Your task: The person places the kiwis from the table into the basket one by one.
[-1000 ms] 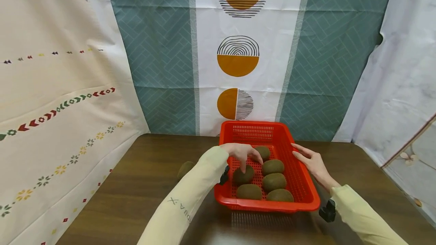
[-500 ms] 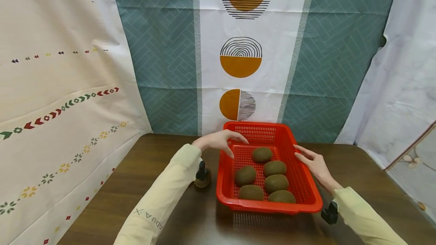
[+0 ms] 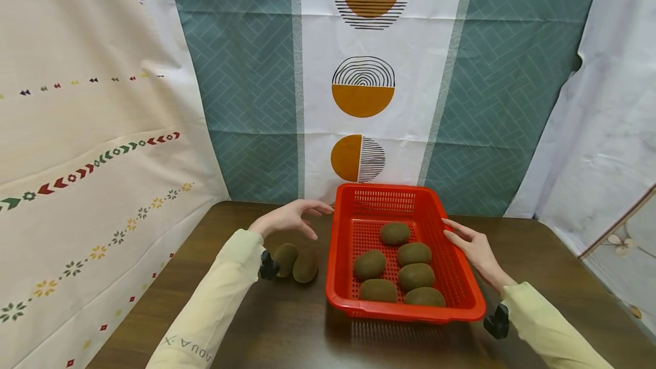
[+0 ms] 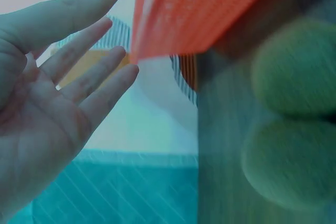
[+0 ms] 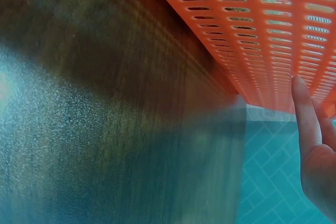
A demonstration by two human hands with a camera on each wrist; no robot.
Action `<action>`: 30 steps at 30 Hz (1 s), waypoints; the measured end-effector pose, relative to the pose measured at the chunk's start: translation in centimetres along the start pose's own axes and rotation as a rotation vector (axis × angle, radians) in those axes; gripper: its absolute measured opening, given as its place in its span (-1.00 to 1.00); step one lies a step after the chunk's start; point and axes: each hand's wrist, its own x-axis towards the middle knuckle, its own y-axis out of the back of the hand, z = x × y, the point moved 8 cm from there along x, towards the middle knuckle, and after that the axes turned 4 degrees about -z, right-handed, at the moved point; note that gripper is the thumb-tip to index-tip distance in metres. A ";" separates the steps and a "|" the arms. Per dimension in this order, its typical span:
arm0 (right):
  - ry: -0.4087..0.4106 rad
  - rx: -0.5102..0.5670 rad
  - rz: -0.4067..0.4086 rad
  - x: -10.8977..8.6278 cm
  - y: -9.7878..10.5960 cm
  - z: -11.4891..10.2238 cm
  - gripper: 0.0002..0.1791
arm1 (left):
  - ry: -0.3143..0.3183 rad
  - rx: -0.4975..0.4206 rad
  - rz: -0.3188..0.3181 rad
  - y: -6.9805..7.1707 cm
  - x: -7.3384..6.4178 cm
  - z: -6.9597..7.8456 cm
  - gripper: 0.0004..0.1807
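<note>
In the head view my left hand point(image 3: 294, 218) is held over the table just left of a red plastic basket point(image 3: 335, 255). Its fingers are spread and relaxed, with nothing in them, as the left wrist view also shows. Below it, two brown kiwis lie side by side on the table, one kiwi point(image 3: 285, 259) partly behind the wrist strap and the other kiwi point(image 3: 305, 267) nearer the basket. Several more kiwis, such as this kiwi point(image 3: 395, 233), lie on the basket's floor. My right hand point(image 3: 476, 248) touches the basket's right side with fairly straight fingers, fingertips at the slotted wall point(image 5: 273, 51).
The dark wooden table point(image 3: 287, 323) runs back to a patterned curtain point(image 3: 246, 107) close behind the basket. A cream embroidered cloth point(image 3: 102, 187) hangs along the left, and a pale marbled cloth point(image 3: 589, 158) on the right.
My left hand has come out of the basket and moved left. A kiwi that was hidden now shows on the table beside the other one. The right hand stays at the basket's side.
</note>
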 end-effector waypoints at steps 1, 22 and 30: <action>0.002 0.001 -0.002 0.0 0.0 0.0 -0.46 | 0.003 0.000 0.006 0.1 -0.6 -0.4 -0.30; 0.007 -0.004 -0.015 0.0 0.0 0.2 -0.47 | 0.042 0.041 0.073 -0.3 -7.2 -7.7 -0.27; -0.017 0.005 -0.011 -0.1 0.0 0.1 -0.45 | 0.089 0.038 0.020 -1.6 -8.2 -9.5 -0.15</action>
